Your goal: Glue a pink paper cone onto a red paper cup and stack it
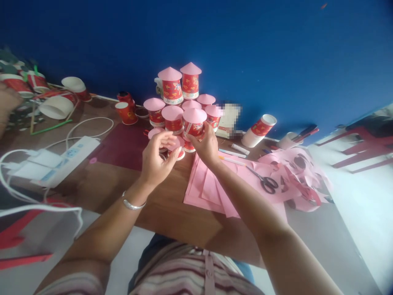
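Observation:
My right hand (209,146) grips a red paper cup (193,128) from its side, with thumb and fingers around its lower part. A pink paper cone (194,115) caps that cup like a roof. My left hand (156,159), wearing a silver bangle (133,202) at the wrist, is held with fingers apart beside a low front cup (176,153), which it partly hides; whether it touches that cup is unclear. Several more upturned red cups with pink cones stand grouped behind, some stacked, such as the tall left one (172,88) at the back.
Pink paper sheets (211,192), scissors (267,182) and pink scraps (307,172) lie on the right. Stacked paper cups (259,130) stand near the blue wall (276,61). On the left are a power strip (69,159) with cables and a tipped cup (58,107). Someone's blurred hand (9,102) shows at the left edge.

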### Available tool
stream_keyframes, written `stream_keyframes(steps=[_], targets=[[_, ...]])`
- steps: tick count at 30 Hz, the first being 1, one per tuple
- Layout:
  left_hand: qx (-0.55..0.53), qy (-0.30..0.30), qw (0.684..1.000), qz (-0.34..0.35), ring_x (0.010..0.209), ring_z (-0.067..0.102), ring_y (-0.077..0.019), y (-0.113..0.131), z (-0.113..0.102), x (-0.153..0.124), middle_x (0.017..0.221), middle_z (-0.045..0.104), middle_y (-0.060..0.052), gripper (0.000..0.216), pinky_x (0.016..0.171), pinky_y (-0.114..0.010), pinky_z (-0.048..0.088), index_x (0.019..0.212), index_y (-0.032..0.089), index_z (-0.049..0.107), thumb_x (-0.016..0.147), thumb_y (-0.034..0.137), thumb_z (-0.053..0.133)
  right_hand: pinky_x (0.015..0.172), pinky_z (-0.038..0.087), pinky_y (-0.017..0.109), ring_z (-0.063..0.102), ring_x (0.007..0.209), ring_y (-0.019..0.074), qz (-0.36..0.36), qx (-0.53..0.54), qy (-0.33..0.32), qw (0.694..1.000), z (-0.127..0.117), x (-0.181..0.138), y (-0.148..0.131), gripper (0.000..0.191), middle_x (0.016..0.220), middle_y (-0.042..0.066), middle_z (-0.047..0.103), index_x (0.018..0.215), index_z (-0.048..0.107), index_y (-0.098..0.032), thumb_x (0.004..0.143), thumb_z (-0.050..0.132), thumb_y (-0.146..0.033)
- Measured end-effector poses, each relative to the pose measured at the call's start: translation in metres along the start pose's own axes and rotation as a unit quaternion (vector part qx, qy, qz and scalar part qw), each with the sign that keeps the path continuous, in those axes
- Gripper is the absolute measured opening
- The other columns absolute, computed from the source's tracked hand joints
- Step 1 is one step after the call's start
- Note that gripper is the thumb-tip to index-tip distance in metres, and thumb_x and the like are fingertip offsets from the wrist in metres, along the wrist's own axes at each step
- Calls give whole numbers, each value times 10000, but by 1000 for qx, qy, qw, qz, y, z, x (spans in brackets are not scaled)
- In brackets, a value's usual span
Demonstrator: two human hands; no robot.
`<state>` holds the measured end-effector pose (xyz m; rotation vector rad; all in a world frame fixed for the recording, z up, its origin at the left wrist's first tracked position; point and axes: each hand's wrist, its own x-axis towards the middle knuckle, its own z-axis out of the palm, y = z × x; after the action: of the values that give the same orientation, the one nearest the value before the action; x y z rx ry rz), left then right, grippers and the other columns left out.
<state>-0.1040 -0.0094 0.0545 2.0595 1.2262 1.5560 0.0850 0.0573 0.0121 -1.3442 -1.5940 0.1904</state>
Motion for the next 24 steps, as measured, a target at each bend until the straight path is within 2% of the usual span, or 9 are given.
stream_keyframes(steps=[4, 8, 16, 24], targets=[[-7, -3, 1000, -2, 875, 768, -172, -1, -2, -3, 1068, 785, -57, 308, 836, -352, 670, 1213, 220, 630, 939, 329, 717, 1133, 542, 564, 611, 1363, 353, -3, -21, -7, 1000, 6, -2, 5, 688, 1405, 179, 647, 1512, 398, -227, 959, 720, -480], [-3, -2, 1000, -2, 873, 774, -171, -3, -3, -5, 1000, 800, -41, 224, 837, -338, 663, 1141, 223, 672, 939, 304, 724, 1135, 536, 570, 612, 1363, 355, 12, -9, -7, 1000, 8, -2, 9, 692, 1418, 186, 646, 1517, 402, -239, 950, 724, -471], [16, -7, 1000, 1, 825, 774, -158, -6, -3, -6, 954, 815, -31, 171, 807, -301, 653, 1070, 219, 699, 944, 333, 726, 1173, 514, 549, 590, 1407, 361, 44, -55, -40, 997, 10, -2, 11, 744, 1449, 222, 627, 1533, 398, -165, 928, 748, -421], [13, -11, 1000, 8, 826, 769, -133, -8, -1, -7, 964, 817, -30, 171, 807, -254, 631, 1076, 192, 704, 943, 293, 738, 1086, 566, 538, 637, 1311, 354, 15, -89, -4, 996, 12, -4, 15, 697, 1361, 191, 680, 1451, 488, -178, 904, 780, -496]])
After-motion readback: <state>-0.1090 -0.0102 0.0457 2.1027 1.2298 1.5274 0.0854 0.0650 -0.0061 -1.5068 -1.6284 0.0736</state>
